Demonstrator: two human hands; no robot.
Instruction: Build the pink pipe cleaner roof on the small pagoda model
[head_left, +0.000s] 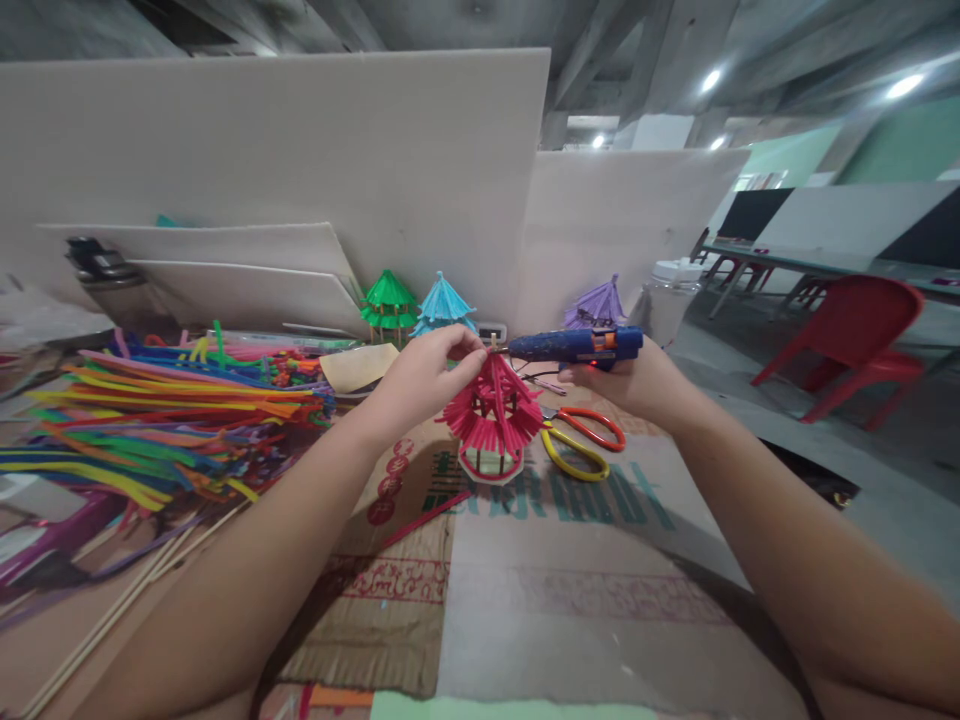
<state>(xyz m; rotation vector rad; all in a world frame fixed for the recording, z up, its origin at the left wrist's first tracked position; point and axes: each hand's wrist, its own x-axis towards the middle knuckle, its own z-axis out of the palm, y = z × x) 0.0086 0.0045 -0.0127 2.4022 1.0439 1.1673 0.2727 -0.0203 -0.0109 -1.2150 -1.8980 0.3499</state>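
A small red pavilion model [495, 415] with a two-tiered fringed roof stands upright on the cardboard in front of me. My left hand [439, 368] is closed at the tip of its roof, thumb and fingers pinched together there. My right hand [626, 375] is wrapped round a blue hot glue gun [577, 345], held level. The gun's nozzle points left and is at the roof tip, close to my left fingertips. Whether it touches the roof I cannot tell. Scissors [581, 440] with orange and yellow handles lie just right of the model.
Many coloured pipe cleaners [172, 410] are heaped on the left, near thin wooden sticks [112, 620]. Green [388, 303], light blue [442, 303] and purple [596, 302] pavilion models stand behind. A lidded jar [667, 300] is at the back right. One red strip [427, 518] lies on the cardboard [390, 640].
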